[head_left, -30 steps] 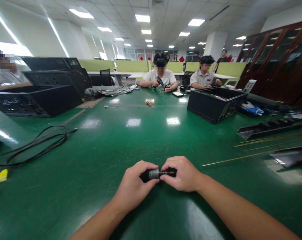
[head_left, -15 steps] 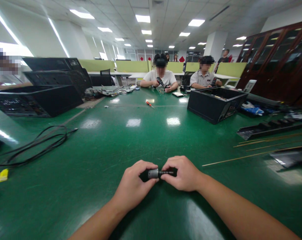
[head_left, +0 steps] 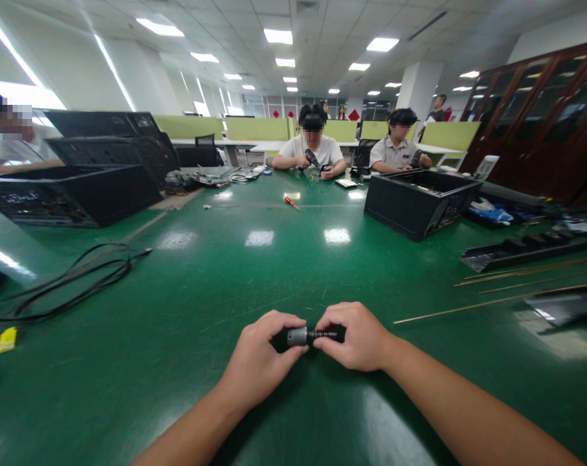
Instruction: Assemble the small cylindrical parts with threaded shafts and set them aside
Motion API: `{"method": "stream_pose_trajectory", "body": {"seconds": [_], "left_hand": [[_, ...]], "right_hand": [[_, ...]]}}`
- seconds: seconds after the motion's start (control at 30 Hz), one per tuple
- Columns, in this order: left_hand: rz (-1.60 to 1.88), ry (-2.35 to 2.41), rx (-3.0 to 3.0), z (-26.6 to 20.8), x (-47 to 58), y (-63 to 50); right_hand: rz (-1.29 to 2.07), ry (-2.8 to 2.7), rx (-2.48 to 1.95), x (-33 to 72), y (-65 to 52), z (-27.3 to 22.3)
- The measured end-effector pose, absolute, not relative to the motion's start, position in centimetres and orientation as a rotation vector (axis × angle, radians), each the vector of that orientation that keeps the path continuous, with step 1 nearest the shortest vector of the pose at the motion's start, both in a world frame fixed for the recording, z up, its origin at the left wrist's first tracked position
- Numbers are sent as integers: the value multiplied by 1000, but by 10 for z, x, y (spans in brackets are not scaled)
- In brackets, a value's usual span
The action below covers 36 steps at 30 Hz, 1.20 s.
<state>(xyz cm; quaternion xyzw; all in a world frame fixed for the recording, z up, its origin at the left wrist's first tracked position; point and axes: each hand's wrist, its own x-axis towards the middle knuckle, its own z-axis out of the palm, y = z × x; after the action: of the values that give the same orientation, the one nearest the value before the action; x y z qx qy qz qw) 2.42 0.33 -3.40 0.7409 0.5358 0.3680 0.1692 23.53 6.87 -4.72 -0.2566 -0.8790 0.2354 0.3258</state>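
My left hand [head_left: 260, 357] is closed on a small grey metal cylinder [head_left: 297, 336], with thumb and fingertips at its near and far sides. From the cylinder's right end a dark ridged shaft [head_left: 325, 334] sticks out, lying roughly level. The thumb and fingers of my right hand [head_left: 355, 338] pinch this shaft close to where it joins the cylinder. Both hands are low in the middle of the view, above the green tabletop [head_left: 200, 272], their fingertips nearly meeting. Part of the cylinder's left end lies in the shadow of my left hand.
Black computer cases [head_left: 128, 194] [head_left: 400, 204] stand left and right. An orange screwdriver [head_left: 290, 202] lies farther off. Looped black cables [head_left: 113, 275] are at left, thin brass-coloured rods [head_left: 433, 314] at right. Across the table, a person [head_left: 317, 152] holds a power drill [head_left: 311, 157]; others sit nearby.
My hands and the cylinder with its shaft look the same. At far left, a person's head and arm have shifted slightly.
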Motion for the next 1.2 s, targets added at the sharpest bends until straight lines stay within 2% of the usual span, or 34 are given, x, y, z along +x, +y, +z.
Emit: {"method": "stream_pose_trajectory", "body": {"seconds": [1.2], "left_hand": [[1079,1558,2082,-34,22,5]], "right_hand": [[618,-2276,-697,238,71,-47]]}}
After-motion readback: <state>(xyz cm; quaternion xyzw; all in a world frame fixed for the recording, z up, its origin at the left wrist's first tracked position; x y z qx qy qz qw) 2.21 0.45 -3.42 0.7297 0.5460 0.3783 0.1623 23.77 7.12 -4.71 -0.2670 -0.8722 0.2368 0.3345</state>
